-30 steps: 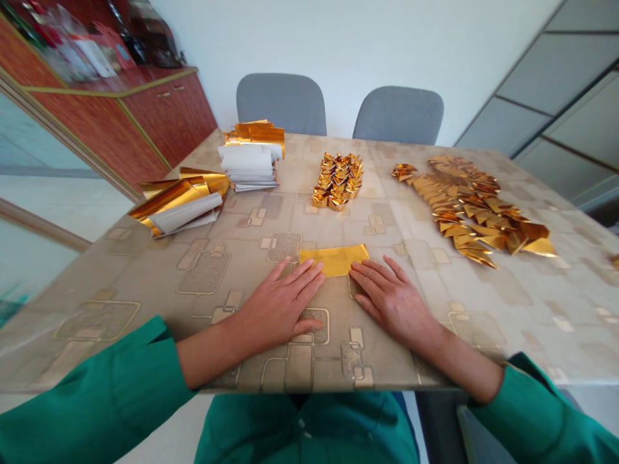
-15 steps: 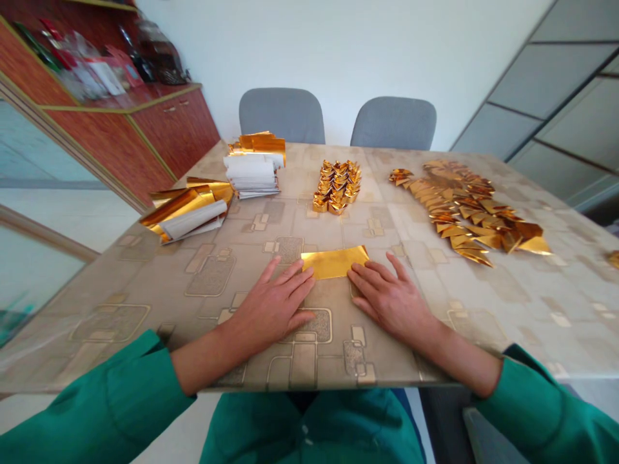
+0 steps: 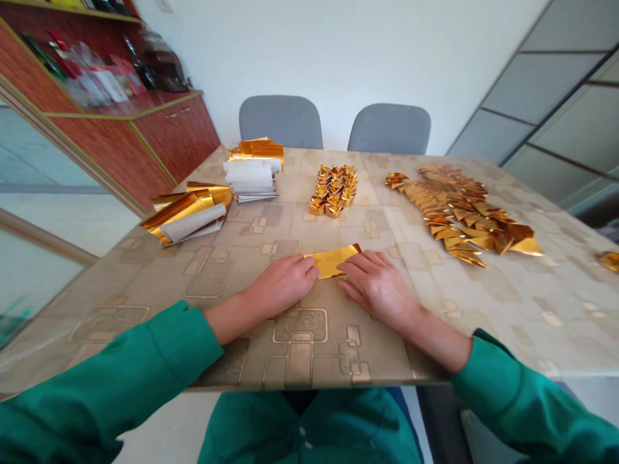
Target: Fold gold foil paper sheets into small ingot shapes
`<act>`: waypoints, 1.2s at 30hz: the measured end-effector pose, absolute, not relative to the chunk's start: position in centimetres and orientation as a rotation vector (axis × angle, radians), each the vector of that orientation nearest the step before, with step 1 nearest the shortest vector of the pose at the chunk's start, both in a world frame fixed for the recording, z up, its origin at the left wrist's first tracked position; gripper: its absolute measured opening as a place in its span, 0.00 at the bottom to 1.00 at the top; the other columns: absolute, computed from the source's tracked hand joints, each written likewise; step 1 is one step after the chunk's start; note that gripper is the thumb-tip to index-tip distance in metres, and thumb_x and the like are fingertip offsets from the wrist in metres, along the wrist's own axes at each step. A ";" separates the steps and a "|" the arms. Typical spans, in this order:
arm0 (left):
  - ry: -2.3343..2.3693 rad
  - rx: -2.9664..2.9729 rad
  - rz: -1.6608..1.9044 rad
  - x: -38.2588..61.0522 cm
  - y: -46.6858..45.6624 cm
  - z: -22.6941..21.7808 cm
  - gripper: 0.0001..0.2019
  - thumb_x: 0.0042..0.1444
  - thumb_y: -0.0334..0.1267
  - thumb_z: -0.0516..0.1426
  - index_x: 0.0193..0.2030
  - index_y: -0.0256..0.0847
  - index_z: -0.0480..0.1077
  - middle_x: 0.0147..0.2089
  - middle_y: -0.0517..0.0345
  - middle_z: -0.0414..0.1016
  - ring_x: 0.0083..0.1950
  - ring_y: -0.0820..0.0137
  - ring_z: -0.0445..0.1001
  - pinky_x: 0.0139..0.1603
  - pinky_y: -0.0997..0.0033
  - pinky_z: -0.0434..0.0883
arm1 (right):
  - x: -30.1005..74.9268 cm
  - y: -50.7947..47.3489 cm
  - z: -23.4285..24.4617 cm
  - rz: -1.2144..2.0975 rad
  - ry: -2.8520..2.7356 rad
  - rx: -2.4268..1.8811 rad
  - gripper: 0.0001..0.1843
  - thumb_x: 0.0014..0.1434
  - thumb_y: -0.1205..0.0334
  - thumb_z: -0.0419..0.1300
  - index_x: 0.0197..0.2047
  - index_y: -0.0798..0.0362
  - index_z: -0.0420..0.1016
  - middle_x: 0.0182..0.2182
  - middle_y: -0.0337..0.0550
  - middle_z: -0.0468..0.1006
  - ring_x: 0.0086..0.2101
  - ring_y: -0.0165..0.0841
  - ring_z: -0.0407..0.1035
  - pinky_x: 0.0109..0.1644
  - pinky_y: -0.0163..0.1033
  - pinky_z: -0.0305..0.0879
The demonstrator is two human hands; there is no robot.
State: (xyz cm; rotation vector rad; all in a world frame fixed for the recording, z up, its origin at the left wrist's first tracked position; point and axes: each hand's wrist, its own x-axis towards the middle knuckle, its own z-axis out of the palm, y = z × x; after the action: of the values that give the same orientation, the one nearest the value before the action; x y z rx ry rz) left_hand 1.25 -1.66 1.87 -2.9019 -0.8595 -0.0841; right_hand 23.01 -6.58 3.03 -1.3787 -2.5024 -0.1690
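Head view: gold strip [image 3: 329, 263] on table [image 3: 300, 361], between both hands. Left hand [image 3: 289, 278] curled, pinching its left end; right hand [image 3: 380, 282] bent over right end, can't tell if gripping. Folded pieces [image 3: 334, 188] beyond.

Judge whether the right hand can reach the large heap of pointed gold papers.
Probably yes: nothing visible lies between the right hand and that heap, though the hand touches the gold paper rectangle.

Gold strip [image 3: 327, 264], green sleeves [image 3: 164, 348], rectangle-patterned tablecloth [image 3: 387, 357]
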 end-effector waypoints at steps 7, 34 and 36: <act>-1.034 -2.962 -0.336 0.6 -2.1 1.6 0.10 0.65 0.34 0.50 0.39 0.37 0.73 0.38 0.50 0.77 0.42 0.64 0.75 0.43 0.64 0.73 | 20.1 -4.3 0.9 0.003 -2.520 -1.301 0.07 0.65 0.63 0.56 0.36 0.55 0.73 0.32 0.45 0.75 0.35 0.36 0.68 0.39 0.39 0.59; -1.423 -3.102 -0.748 -1.6 -0.8 0.0 0.06 0.59 0.35 0.58 0.31 0.38 0.71 0.52 0.50 0.72 0.54 0.59 0.68 0.55 0.54 0.65 | 21.0 -3.0 -0.5 0.449 -2.210 -1.344 0.10 0.59 0.67 0.58 0.26 0.53 0.67 0.26 0.39 0.69 0.29 0.30 0.61 0.35 0.37 0.54; -1.444 -3.082 -0.720 -1.4 -0.9 0.1 0.06 0.59 0.34 0.58 0.30 0.38 0.71 0.53 0.50 0.72 0.54 0.59 0.68 0.54 0.54 0.65 | 20.9 -2.9 -0.8 0.417 -2.212 -1.372 0.10 0.59 0.66 0.58 0.26 0.53 0.67 0.27 0.40 0.69 0.30 0.31 0.61 0.36 0.38 0.54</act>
State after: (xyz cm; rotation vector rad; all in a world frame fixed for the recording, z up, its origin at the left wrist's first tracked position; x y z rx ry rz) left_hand -1.40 -0.89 0.13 -3.0821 -1.4436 -0.7200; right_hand 20.93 -2.92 -0.77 -1.3718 -2.2121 0.4174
